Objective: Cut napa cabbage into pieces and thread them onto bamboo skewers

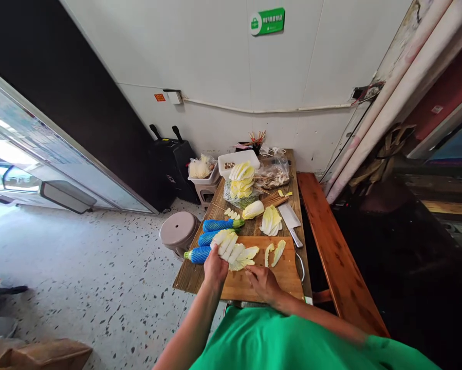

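Observation:
My left hand (216, 266) is closed on a row of overlapping napa cabbage pieces (234, 253), held just above the wooden cutting board (277, 285). My right hand (263, 281) has its fingers pressed together at the right end of that row; what they pinch is too small to make out. Two loose cabbage strips (278, 253) lie on the board to the right. Beyond the board are a stack of cabbage leaves (271, 221), a cabbage half (253, 209) and a cleaver (290, 218). Blue-netted zucchini (218, 225) lie to the left.
Cabbage skewers (241, 180) are piled by a white tub (248, 156) at the back, near a bag of mushrooms (275, 173) and bamboo skewers (275, 199). A stool (179, 229) stands left of the table, a wooden bench (338, 252) right. A wall closes the far side.

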Demonstrator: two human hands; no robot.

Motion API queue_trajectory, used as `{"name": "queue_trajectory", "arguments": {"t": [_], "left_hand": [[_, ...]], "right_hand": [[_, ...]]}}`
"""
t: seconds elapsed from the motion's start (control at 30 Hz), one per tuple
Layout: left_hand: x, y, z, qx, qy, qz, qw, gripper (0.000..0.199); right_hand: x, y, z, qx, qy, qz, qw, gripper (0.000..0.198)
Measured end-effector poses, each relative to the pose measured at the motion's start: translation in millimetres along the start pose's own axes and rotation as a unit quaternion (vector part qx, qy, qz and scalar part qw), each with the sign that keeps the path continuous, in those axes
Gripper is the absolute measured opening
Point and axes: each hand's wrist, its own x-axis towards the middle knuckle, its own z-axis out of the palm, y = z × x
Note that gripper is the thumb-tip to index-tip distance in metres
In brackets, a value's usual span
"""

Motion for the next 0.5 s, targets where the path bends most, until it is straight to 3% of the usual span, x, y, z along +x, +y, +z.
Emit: {"name": "queue_trajectory", "arguments": {"t": [0.17,0.3,0.4,0.5], "left_hand": [[-0.3,16.3,23.1,-0.033,-0.045,-0.025,0.998,0.03],[5.9,24.1,31.0,0.0,-0.043,-0.067,0.997,0.025],[11.7,30.7,22.1,0.05,-0.038,-0.068,0.996,0.023],[18.3,33.3,-8.0,0.078,-0.028,-0.077,0.994,0.025]], "right_hand": [[17.8,-1.7,-32.8,0.077,-0.063,0.01,0.995,0.031],[50.1,1.0,-75.7,0.11,-0.076,0.029,0.991,0.031],[89.1,-2.1,-119.5,0.113,-0.088,0.039,0.989,0.036],[145.3,-12.0,-169.5,0.091,-0.082,0.024,0.992,0.039]]}}
